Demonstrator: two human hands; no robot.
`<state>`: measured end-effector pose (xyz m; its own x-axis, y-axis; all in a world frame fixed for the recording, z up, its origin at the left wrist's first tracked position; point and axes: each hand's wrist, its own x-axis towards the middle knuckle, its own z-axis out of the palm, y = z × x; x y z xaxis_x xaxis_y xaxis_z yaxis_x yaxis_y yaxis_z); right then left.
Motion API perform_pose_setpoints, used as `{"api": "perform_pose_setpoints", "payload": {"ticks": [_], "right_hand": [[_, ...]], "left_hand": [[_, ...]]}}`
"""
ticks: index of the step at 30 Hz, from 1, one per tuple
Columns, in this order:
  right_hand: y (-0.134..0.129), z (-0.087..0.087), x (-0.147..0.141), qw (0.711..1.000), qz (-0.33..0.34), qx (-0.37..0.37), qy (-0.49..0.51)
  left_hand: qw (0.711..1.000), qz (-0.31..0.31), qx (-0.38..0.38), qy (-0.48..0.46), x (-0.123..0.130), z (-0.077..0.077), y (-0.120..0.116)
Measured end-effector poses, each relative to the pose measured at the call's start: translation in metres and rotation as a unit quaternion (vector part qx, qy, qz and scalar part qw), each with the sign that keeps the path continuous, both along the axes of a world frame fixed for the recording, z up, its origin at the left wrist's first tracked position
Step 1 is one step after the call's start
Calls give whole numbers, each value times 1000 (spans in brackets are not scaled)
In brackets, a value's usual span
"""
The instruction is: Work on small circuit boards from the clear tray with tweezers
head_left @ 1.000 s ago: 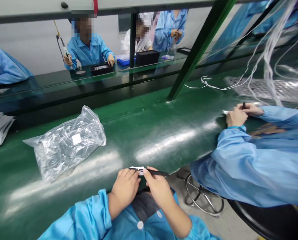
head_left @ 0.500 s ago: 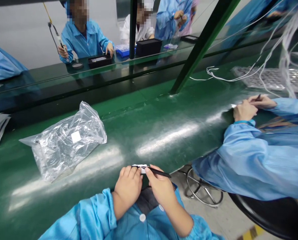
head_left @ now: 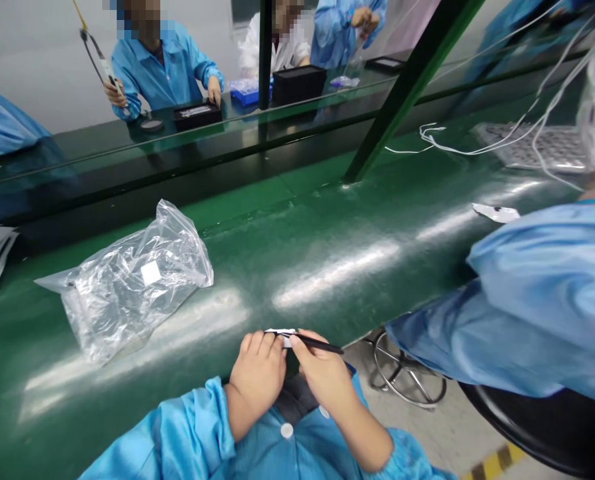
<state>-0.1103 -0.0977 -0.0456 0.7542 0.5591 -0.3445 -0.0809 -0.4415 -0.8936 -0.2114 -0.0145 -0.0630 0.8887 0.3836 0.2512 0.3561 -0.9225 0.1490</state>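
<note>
At the table's near edge, my left hand (head_left: 258,370) is closed with its fingers bent over a small white piece (head_left: 286,341), mostly hidden by the fingers. My right hand (head_left: 323,375) pinches slim black tweezers (head_left: 322,345) between thumb and fingers. Their narrow tips point left and meet the white piece. Both hands are close together, almost touching. Left of them lies a clear plastic bag (head_left: 137,287) with a white label (head_left: 151,272); its contents are hard to make out.
A co-worker's blue sleeve (head_left: 542,267) reaches in at right, near a small white sheet (head_left: 496,213). White cables (head_left: 457,150) hang over a clear blister tray (head_left: 542,150). A slanted green post (head_left: 402,100) rises from the green table (head_left: 307,233). Other people work beyond.
My hands keep almost the same place and grip. The co-worker at right has drawn their hands away to the right, leaving a white sheet on the table. The view has shifted slightly.
</note>
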Motion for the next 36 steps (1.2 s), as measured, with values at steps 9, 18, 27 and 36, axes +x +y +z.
{"api": "perform_pose_setpoints", "payload": {"ticks": [9,18,27,36], "right_hand": [[0,1,3,999,20,-42,8],[-1,0,5,997,46,-41,-37],[-3,-1,0,998,29,-24,-45],[0,2,1,993,53,-32,-101]], "left_hand": [[1000,4,4,-7,2,-1,0],[1000,5,6,-9,1,-1,-2],[1000,7,7,-16,1,-1,-2],[1000,12,9,-21,2,-1,-1]]}}
